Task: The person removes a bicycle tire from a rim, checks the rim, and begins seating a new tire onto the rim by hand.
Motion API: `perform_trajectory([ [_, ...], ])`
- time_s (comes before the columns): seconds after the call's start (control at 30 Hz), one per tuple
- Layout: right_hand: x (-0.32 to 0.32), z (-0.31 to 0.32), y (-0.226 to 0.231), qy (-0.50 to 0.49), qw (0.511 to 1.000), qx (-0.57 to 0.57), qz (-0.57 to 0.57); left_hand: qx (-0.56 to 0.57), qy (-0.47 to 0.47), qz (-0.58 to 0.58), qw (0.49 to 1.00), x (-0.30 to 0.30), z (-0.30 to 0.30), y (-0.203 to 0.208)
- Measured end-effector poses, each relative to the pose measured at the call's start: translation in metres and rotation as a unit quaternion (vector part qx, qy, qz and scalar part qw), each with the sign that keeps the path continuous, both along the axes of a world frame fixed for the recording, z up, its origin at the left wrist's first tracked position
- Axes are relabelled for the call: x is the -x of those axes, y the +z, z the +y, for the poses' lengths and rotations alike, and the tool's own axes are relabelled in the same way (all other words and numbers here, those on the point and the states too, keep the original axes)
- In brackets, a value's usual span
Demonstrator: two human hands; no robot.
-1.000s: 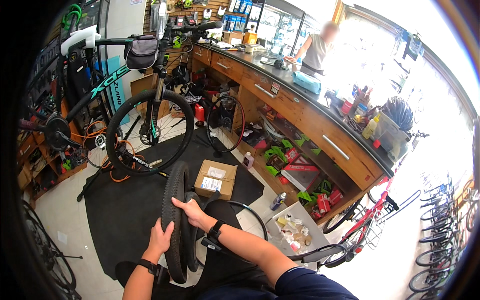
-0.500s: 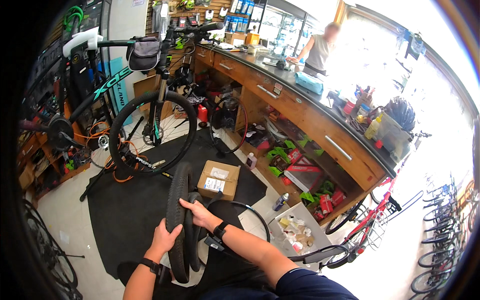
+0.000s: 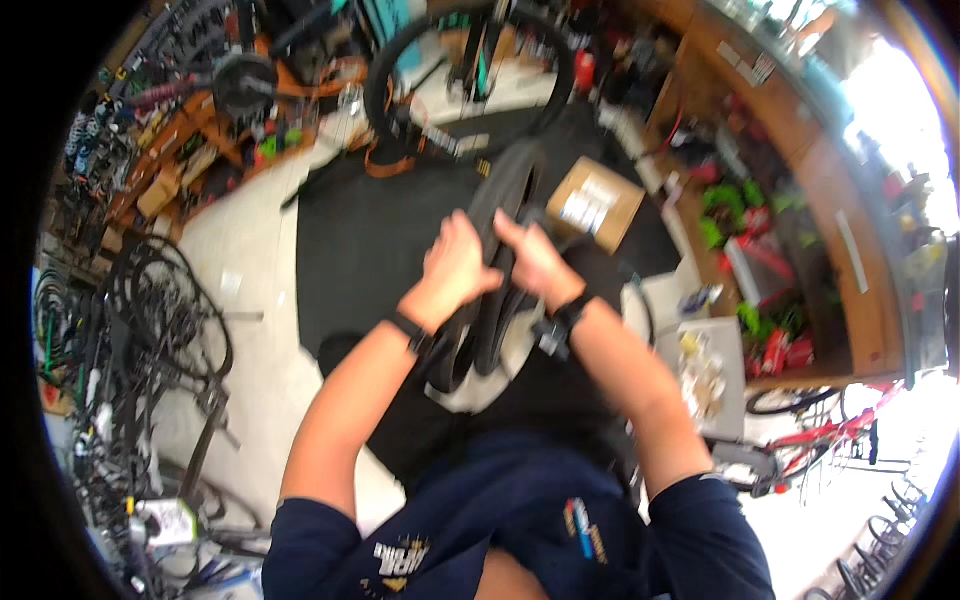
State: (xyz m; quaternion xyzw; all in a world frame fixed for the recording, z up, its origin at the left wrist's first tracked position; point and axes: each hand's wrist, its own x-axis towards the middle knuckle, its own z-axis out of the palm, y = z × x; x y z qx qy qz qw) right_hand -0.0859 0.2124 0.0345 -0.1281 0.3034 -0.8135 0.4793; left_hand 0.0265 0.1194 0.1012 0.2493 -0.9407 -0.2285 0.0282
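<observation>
Left hand: the left hand [image 3: 455, 262] is closed over the outer tread of a black knobby bicycle tyre [image 3: 497, 215], fingers curled round its edge.
Right hand: the right hand [image 3: 535, 262] grips the same tyre from the other side, just beside the left, thumb toward the tyre's inner rim. A dark wrist strap [image 3: 563, 318] sits just below it.
Tyre: held upright between both hands in front of the person's chest, its lower arc dropping past the wrists toward the lap; what looks like an inner tube [image 3: 500, 340] lies within it below the hands, though blur hides the detail.
Risk: both hands crowd one short stretch of tread, so the free lower arc could swing or fold and the tube could slip out; a pinched tube seems the likelier fault if the hands press the bead over it.
Beyond the hands: a cardboard box [image 3: 594, 203] lies on the black floor mat [image 3: 370, 240], just past the right hand.
Farther ahead: a mounted bicycle wheel [image 3: 400, 75] stands well beyond the tyre.
To the right: a wooden surface [image 3: 840, 230] with shelves of green and red packages.
To the left: loose tyres and rims [image 3: 165, 310] are heaped on the pale floor, well apart from the hands.
In the way: the box sits nearest the tyre's far edge; nothing else crowds the hands.
</observation>
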Motion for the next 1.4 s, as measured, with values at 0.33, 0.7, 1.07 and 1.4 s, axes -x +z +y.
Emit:
perform_trajectory([
  [0.33, 0.033, -0.004, -0.035, -0.014, 0.995, -0.091, 0.026, 0.066, 0.028, -0.031, 0.997, 0.012, -0.012, -0.01],
  [0.7, 0.074, 0.057, -0.079, -0.067, 0.982, -0.155, -0.081, 0.165, 0.01, -0.043, 0.985, 0.01, -0.098, -0.022],
  [1.07, 0.079, 0.066, -0.086, -0.051, 0.989, -0.134, -0.045, 0.222, 0.046, -0.128, 0.966, 0.021, -0.093, -0.021],
  [1.4, 0.075, 0.072, -0.079, -0.061, 0.99, -0.112, -0.064, -0.187, 0.014, -0.054, 0.981, 0.027, -0.097, -0.007],
])
